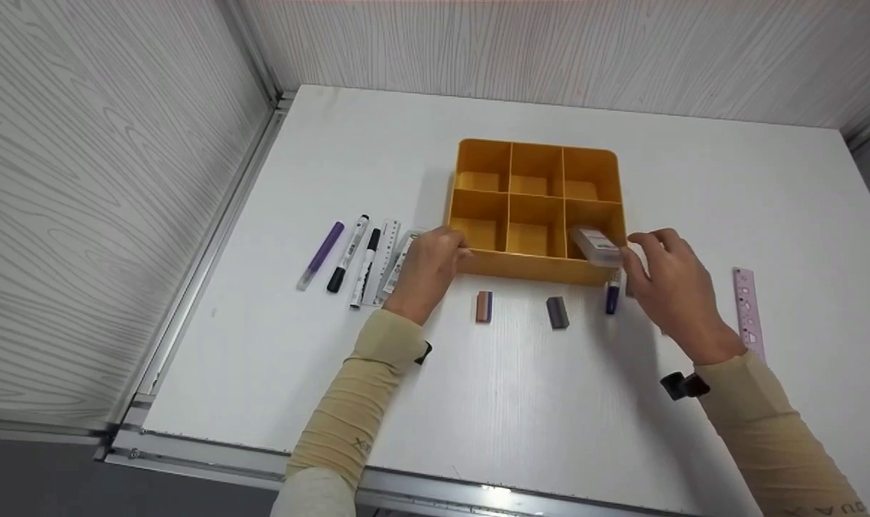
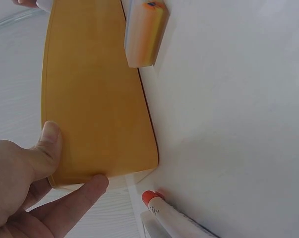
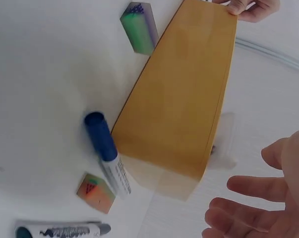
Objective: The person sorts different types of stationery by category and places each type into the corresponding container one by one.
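By the thumb and fingers of the left hand (image 1: 426,269), the yellow organizer (image 1: 535,267) is gripped at its near left corner, the thumb being laid on the front wall and a finger pressed round the side. Nothing is held by the right hand (image 1: 668,291): its fingers are seen spread and released in the right wrist view, beside the organizer's near right corner and apart from the clear case (image 1: 597,248). That case is tilted in the near right compartment, with one end raised at the front rim. Six compartments are formed by the organizer's dividers. Close to its front wall, a blue-capped marker (image 1: 612,296) is placed near the right corner, and a dark block (image 1: 558,313) and an orange-and-purple block (image 1: 484,306) are set further left. Another small block (image 3: 96,192) is shown beside the blue-capped marker in the right wrist view. Next to the left hand, a clear packet (image 1: 399,267) is partly covered; beyond it a clear ruler (image 1: 386,251), two black-and-white markers (image 1: 357,262) and a purple marker (image 1: 321,255) are laid roughly in a row. On the far right of the white table (image 1: 535,402), a pink ruler (image 1: 747,309) is partly hidden by the right forearm.
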### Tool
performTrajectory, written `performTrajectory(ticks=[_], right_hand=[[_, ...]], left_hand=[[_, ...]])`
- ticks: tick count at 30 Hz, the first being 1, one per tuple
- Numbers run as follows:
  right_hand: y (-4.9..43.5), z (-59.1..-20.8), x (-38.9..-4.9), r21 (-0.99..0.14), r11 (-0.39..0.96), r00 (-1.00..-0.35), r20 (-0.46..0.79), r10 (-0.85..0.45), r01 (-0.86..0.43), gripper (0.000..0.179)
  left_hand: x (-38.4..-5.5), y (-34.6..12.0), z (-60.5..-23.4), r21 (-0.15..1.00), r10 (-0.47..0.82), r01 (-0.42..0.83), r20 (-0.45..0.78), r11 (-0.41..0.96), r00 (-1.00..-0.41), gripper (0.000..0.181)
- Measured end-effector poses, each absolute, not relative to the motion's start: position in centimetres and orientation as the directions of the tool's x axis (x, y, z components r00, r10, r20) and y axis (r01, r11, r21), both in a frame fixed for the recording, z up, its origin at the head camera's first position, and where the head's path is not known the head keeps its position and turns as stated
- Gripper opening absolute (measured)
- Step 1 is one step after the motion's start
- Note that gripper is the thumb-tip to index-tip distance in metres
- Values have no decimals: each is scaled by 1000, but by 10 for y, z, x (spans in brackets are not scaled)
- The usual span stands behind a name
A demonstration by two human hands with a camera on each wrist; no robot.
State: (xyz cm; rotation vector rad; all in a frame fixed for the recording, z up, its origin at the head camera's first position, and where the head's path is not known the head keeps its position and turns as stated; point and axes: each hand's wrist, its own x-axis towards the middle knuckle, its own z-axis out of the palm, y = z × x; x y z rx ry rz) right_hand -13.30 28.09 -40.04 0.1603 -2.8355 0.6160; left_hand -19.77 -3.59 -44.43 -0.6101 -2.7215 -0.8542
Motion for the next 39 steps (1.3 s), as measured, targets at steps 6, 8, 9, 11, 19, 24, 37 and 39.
performTrajectory(ticks=[6, 8, 9, 11, 19, 24, 37, 39], right_hand=[[301, -397, -127, -392, 915, -972, 236, -1, -96, 40], [309, -397, -124, -374, 923, -966, 260, 5, -96, 39], [313, -398, -123, -364, 926, -960, 280, 6, -100, 37], [320, -399, -120, -353, 930, -953, 304, 11, -102, 35], [343, -399, -110, -369, 929, -962, 262, 76, -27, 36], [357, -402, -103, -369, 929, -960, 259, 103, 0, 36], [396, -413, -82, -318, 933, -977, 66, 201, 170, 45], [402, -415, -79, -302, 935, -977, 46, 210, 187, 44]], left_hand=[[-198, -37, -444, 490, 318, 448, 328, 748, -890, 23], [-197, -37, -444, 484, 319, 449, 329, 751, -889, 25], [-197, -37, -444, 482, 320, 451, 333, 751, -887, 25], [-198, -38, -445, 477, 322, 461, 346, 749, -881, 27], [-198, -39, -446, 492, 322, 465, 351, 736, -879, 26], [-197, -38, -446, 493, 319, 446, 324, 747, -891, 25], [-197, -38, -446, 505, 322, 466, 350, 726, -880, 24], [-198, -38, -446, 499, 323, 472, 359, 727, -876, 24]])
